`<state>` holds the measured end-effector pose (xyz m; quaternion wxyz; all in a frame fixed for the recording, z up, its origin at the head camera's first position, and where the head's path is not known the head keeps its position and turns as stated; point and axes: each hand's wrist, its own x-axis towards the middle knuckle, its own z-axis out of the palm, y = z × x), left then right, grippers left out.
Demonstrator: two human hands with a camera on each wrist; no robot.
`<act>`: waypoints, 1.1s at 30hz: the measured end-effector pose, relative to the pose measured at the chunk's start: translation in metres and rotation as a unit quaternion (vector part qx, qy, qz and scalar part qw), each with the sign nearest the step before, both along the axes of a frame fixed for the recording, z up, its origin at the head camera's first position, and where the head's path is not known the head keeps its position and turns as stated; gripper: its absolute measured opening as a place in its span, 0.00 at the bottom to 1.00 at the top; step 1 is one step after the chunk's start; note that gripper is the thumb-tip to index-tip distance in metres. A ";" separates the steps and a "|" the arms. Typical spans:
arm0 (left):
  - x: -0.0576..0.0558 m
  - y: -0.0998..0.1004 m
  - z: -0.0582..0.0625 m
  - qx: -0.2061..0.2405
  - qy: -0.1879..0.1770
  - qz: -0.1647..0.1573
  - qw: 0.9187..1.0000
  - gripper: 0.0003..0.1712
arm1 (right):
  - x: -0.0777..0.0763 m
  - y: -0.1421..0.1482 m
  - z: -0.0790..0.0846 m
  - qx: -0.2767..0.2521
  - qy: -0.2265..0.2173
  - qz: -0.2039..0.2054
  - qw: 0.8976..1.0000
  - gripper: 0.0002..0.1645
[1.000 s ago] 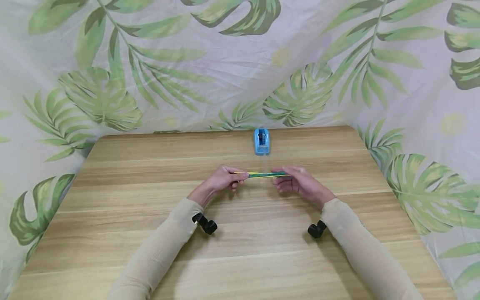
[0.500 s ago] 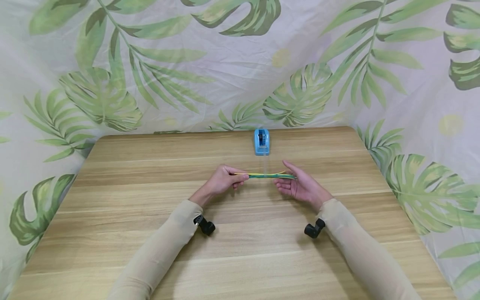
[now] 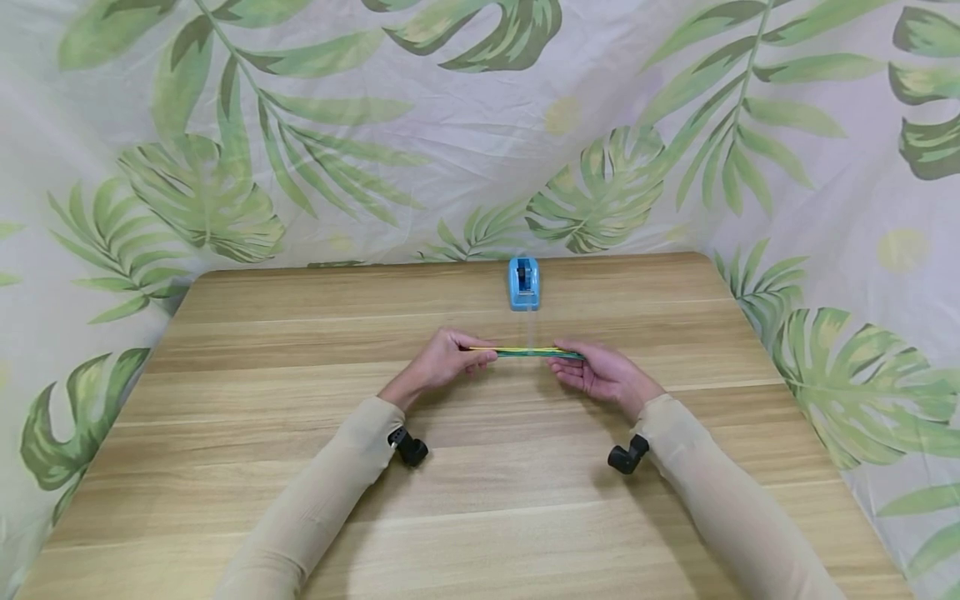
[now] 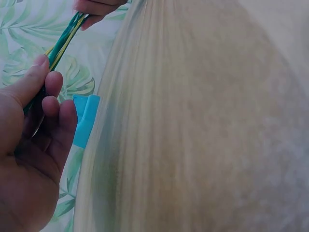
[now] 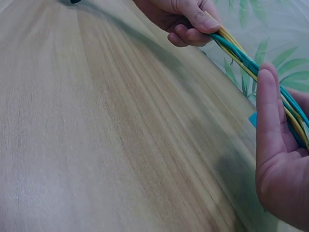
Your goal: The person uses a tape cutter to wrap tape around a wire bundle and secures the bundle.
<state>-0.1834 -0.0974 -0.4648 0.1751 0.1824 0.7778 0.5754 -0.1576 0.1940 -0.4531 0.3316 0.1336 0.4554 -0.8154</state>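
A thin bundle of green and yellow wires [image 3: 517,352] is held level above the table between both hands. The left hand [image 3: 448,357] pinches its left end between thumb and fingers. Around the right end, the right hand [image 3: 600,371] has its thumb on the far side and its fingers below. From the blue tape dispenser [image 3: 523,283] a clear strip of tape [image 3: 531,327] runs toward me to the middle of the bundle. In the right wrist view the wires [image 5: 241,57] pass behind the right hand's fingers [image 5: 270,106], which hide part of them.
The wooden table [image 3: 480,517] spreads around both forearms. A leaf-patterned cloth [image 3: 465,125] hangs behind and beside it. Each sleeve carries a black wrist camera, the left one [image 3: 411,450] and the right one [image 3: 628,456].
The right hand spread its thumb off the wires half a second ago and has since brought it back onto them. The left hand keeps its pinch, almost unmoved.
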 end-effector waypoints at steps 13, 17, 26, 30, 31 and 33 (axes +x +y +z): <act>0.000 -0.003 0.001 -0.010 0.011 -0.006 1.000 0.13 | -0.002 0.003 0.004 0.059 0.056 0.035 0.996 0.10; -0.001 -0.003 0.003 -0.017 0.013 -0.013 1.000 0.19 | -0.002 0.004 0.007 0.084 0.086 0.041 0.992 0.16; -0.006 0.000 0.002 -0.041 0.003 -0.002 0.999 0.28 | -0.003 0.003 0.007 0.124 0.159 0.051 0.978 0.22; -0.007 0.001 0.002 -0.038 -0.076 0.013 0.996 0.34 | -0.002 0.001 0.005 0.145 0.189 0.048 0.970 0.20; -0.007 0.000 0.003 -0.038 -0.095 0.014 0.995 0.35 | -0.002 0.001 0.004 0.153 0.198 0.047 0.967 0.20; -0.008 0.000 0.005 -0.036 -0.134 0.011 0.990 0.37 | -0.002 0.001 0.003 0.168 0.217 0.047 0.960 0.20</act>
